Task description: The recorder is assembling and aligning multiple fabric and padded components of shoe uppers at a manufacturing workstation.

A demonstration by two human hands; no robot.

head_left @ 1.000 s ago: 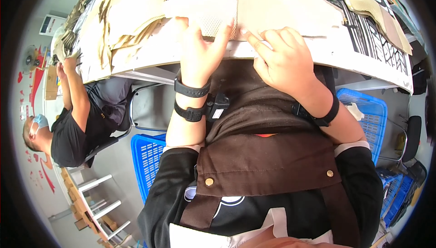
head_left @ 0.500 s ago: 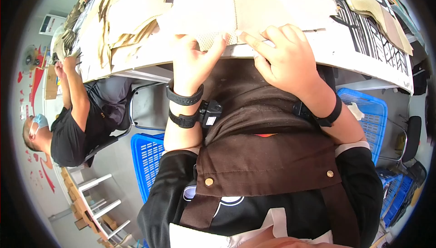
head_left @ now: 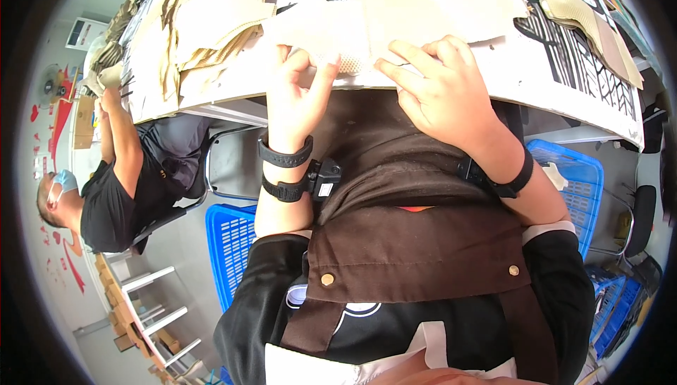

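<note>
A long beige fabric piece (head_left: 402,15) with a stitched seam across its middle lies on the table in front of me. Along its near edge a strip with a dotted, mesh-like surface (head_left: 350,65) shows between my hands. My left hand (head_left: 300,92) is at the near left end, its fingers bent around the edge and its thumb up beside the dotted strip. My right hand (head_left: 444,82) hovers at or lightly touches the near edge right of the seam, fingers stretched and apart, gripping nothing. Glare hides detail of the fabric's left half.
Stacked beige pieces (head_left: 218,22) lie on the table at left, and more pieces (head_left: 592,29) at right. Blue plastic baskets (head_left: 231,247) stand below on both sides. A masked person (head_left: 116,202) sits at the left, handling fabric. The white table edge (head_left: 564,113) curves before me.
My left thumb has drawn back left from the seam, and my right fingers have spread and shifted slightly right. The fabric's far edge sits a little nearer, baring more of the table's black line pattern.
</note>
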